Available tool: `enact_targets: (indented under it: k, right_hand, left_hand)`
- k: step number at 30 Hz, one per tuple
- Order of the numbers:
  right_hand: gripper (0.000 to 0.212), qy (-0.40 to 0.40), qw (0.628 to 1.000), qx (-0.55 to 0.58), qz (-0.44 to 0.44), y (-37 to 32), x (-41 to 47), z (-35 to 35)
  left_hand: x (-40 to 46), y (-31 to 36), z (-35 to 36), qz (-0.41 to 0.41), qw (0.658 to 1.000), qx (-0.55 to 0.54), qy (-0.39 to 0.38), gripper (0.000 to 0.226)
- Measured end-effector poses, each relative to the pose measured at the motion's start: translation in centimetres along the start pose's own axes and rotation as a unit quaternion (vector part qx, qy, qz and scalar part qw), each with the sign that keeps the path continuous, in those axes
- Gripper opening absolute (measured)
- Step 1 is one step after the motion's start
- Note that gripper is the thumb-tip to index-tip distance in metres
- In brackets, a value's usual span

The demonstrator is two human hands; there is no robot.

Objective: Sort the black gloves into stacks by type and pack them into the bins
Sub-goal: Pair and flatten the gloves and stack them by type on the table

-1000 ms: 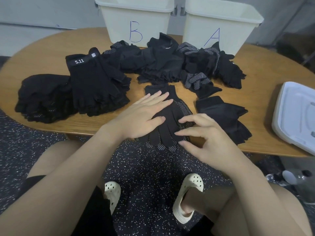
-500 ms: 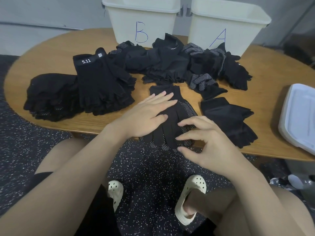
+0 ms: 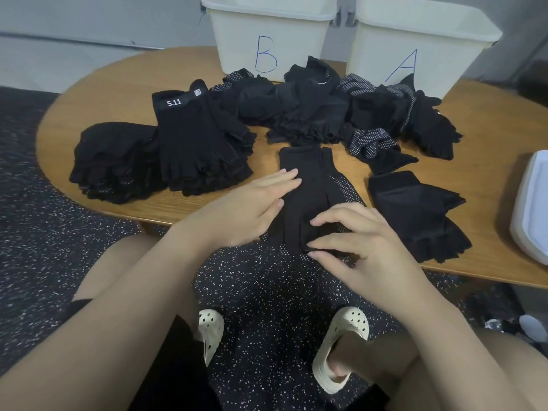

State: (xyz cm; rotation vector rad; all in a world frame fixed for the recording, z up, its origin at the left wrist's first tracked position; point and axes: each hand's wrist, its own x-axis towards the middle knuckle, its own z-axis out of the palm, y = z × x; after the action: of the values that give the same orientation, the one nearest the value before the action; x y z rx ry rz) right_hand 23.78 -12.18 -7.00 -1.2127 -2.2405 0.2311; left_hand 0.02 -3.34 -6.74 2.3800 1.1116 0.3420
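— At the near edge of the table [image 3: 98,93], what lies under the hands?

— A full-fingered black glove [image 3: 308,185] with white grip dots showing along its right side. Its cuff points far, and its fingertips hang just past the near edge. The left hand [image 3: 252,212] lies flat on the glove's left side, fingers straight and close together. The right hand [image 3: 364,247] has its fingers spread and bent, tips pressing on the glove's fingers; it does not seem to be gripping anything.

— And around it?

— Just right of it sits a small stack of fingerless gloves [image 3: 418,215], reaching almost to the near edge. To the left is a taller stack with a "5.11" cuff [image 3: 201,146] on top, and beside that, further left, a dark dotted stack [image 3: 115,161] close to the table's rounded left end. Behind the glove an unsorted heap [image 3: 326,114] runs across the middle.

— The bins?

— Two cream ones at the far edge, bin B [image 3: 267,34] on the left and bin A [image 3: 421,40] on the right, almost side by side. The heap touches their fronts.

— Any free wood?

— A bare strip on the far left, and another on the right between the stacks and a white lid [image 3: 533,203] at the right edge.
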Motion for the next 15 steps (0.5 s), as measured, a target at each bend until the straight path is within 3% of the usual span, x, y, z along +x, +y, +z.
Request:
enact_targets:
  k: [5, 9, 15]
  right_hand:
    - [0.023, -0.038, 0.999, -0.004, 0.006, -0.1, 0.0, 0.5]
    - [0.038, -0.011, 0.999, -0.041, 0.001, -0.8, 0.3, 0.9]
    - [0.016, 0.03, 0.999, -0.03, -0.005, -1.1, 1.1, 1.9]
  left_hand:
    - [0.0, 0.0, -0.5, -0.011, 0.999, -0.03, 0.004, 0.055]
    - [-1.7, -0.2, -1.2, -0.018, 0.999, -0.032, 0.024, 0.052]
    - [-4.4, 0.5, -1.1, 0.032, 0.997, -0.012, 0.064, 0.05]
